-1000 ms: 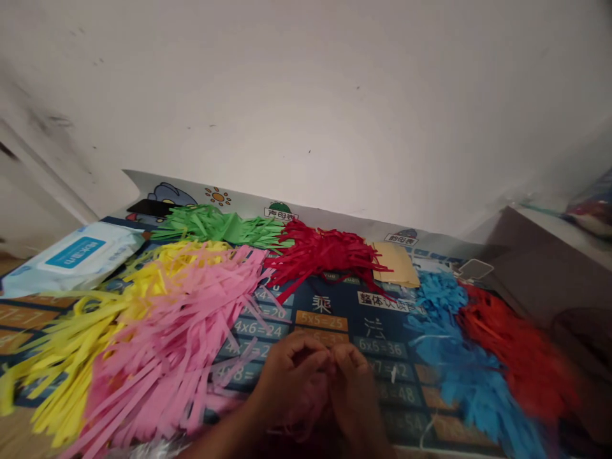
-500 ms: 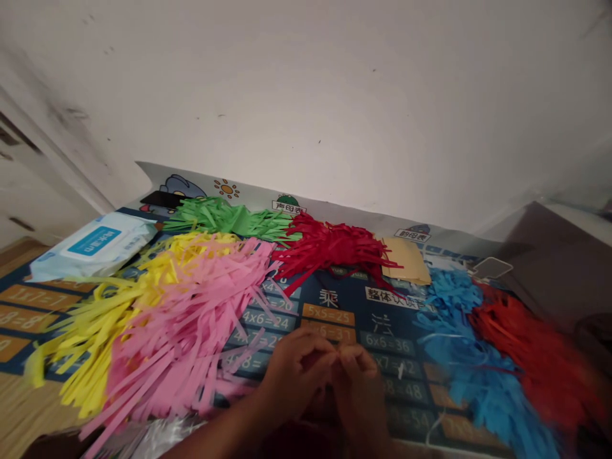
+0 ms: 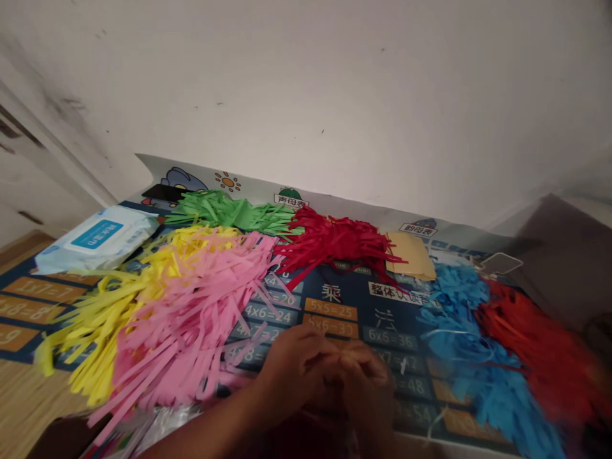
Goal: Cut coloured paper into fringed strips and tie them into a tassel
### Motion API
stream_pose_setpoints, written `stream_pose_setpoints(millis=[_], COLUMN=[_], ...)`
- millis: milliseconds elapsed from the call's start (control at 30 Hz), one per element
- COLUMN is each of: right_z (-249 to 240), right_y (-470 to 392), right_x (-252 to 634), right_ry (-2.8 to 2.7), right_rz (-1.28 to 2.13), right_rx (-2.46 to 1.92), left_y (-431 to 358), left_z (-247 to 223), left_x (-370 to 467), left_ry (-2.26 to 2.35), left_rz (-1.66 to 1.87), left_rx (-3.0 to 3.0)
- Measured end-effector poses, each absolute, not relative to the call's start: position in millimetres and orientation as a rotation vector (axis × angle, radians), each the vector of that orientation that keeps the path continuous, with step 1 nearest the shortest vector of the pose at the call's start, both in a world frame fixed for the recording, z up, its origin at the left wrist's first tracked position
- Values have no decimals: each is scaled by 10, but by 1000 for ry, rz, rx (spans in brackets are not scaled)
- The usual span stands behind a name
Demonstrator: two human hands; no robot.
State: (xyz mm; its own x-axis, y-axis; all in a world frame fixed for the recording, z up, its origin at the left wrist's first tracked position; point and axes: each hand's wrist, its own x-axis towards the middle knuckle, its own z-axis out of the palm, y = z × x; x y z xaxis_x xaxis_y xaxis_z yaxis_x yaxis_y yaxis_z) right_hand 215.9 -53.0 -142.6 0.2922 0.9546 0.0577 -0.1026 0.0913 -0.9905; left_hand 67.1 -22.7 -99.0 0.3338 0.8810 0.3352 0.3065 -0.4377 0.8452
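At the lower middle, above the printed mat (image 3: 329, 309), my left hand (image 3: 299, 366) and my right hand (image 3: 366, 382) meet at the fingertips. Both have their fingers closed in a pinch; whatever lies between them is too small and dark to make out. Left of my left hand spreads a heap of pink paper strips (image 3: 196, 319), overlapping yellow strips (image 3: 100, 319). Blue strips (image 3: 478, 344) lie to the right of my right hand, beside orange-red strips (image 3: 535, 338). Beyond both hands are dark red strips (image 3: 335, 242).
Green strips (image 3: 234, 213) lie at the back, near a dark phone-like slab (image 3: 165, 192). A pack of wet wipes (image 3: 98, 239) rests at the left. Tan paper (image 3: 411, 255) sits right of the dark red strips. A white wall (image 3: 306, 95) rises behind the mat.
My hands stay together at the fingertips, and the fingers of my right hand have curled and shifted slightly. The camera view has moved a little; the strips lie as before.
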Motion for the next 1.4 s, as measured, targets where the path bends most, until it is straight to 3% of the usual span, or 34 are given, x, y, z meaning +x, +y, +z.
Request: stream_pose_setpoints(millis=[200,667,1400], right_z=[-1502,-1402,-1316], right_y=[-595,-647,-647], right_x=[2186,2208,2264], right_ry=[-840,-1124,-1059], right_rz=[1334,877,943], right_rx=[-1111,-1346,-1286], left_y=[-201,-285,-302], left_z=[-1015,-956,-950], left_x=[651,689,696], left_ry=[935,1079,1098], left_rz=[1046,1013,908], left_rx=[1700,1719,1823])
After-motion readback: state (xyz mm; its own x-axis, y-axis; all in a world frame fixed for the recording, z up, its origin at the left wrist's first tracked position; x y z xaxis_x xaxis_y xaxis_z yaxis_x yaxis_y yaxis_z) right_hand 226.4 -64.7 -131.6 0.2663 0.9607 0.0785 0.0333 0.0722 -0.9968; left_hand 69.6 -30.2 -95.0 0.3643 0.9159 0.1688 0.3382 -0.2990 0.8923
